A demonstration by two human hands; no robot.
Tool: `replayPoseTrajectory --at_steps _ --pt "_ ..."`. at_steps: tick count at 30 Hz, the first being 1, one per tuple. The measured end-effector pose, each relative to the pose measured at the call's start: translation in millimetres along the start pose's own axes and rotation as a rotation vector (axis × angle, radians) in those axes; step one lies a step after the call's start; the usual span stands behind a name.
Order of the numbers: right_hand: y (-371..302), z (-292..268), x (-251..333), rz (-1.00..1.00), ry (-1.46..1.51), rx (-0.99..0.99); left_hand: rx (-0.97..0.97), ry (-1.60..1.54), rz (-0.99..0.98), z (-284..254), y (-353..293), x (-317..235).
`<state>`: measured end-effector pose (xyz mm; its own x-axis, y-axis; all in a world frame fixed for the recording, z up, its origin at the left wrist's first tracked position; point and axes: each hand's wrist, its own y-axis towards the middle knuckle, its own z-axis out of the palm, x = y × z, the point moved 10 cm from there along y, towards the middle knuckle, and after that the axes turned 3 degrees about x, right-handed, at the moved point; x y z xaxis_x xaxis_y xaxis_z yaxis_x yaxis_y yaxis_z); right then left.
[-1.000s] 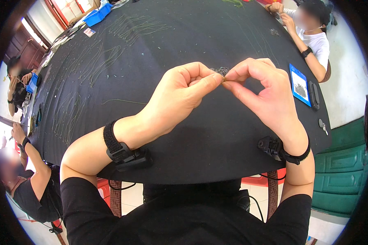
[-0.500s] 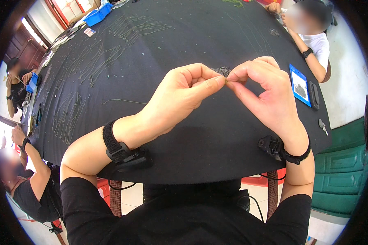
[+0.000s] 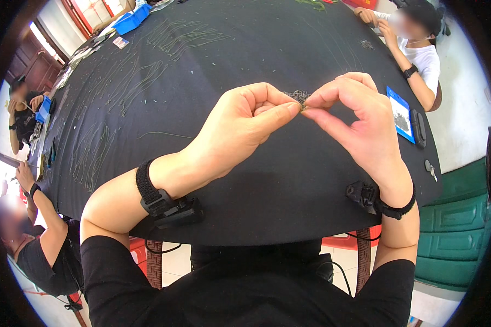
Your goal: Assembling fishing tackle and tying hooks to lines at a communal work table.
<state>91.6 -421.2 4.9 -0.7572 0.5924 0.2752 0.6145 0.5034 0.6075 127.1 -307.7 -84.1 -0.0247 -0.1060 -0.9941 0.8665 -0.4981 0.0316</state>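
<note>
My left hand [image 3: 251,122] and my right hand [image 3: 360,117] meet over the black-covered table. Thumb and forefinger of each are pinched, the tips almost touching. Whatever sits between them is too small to make out. Right behind the fingertips lies a heap of tiny dark metal pieces [image 3: 297,94], partly hidden by my fingers. A thin green thread [image 3: 161,133] runs over the cloth towards my left forearm, which hides its other end.
Several bundles of green thread [image 3: 128,90] lie on the black tablecloth [image 3: 245,201] to the left. At the right are a blue-edged pouch [image 3: 400,115], a black case [image 3: 418,128] and keys [image 3: 431,170]. Blue trays [image 3: 131,19] stand at the far left. Other people sit around the table.
My right hand has shifted slightly up and right, its fingertips a little further apart. The left hand stays nearly still. The person at the far right has leaned and moved their hands.
</note>
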Motion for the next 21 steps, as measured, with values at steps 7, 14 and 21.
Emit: replayPoseTrajectory --at_steps 7,14,21 --pt "0.9 1.7 -7.9 0.039 0.127 0.016 0.002 0.002 0.011 -0.9 0.4 -0.5" --pt "-6.7 26.1 -40.5 0.344 0.774 0.06 -0.001 0.0 0.035 2.0 -0.4 -7.5" --pt "-36.7 106.8 8.1 0.674 1.395 0.651 -0.061 -0.029 0.138 1.2 -4.4 -21.3"
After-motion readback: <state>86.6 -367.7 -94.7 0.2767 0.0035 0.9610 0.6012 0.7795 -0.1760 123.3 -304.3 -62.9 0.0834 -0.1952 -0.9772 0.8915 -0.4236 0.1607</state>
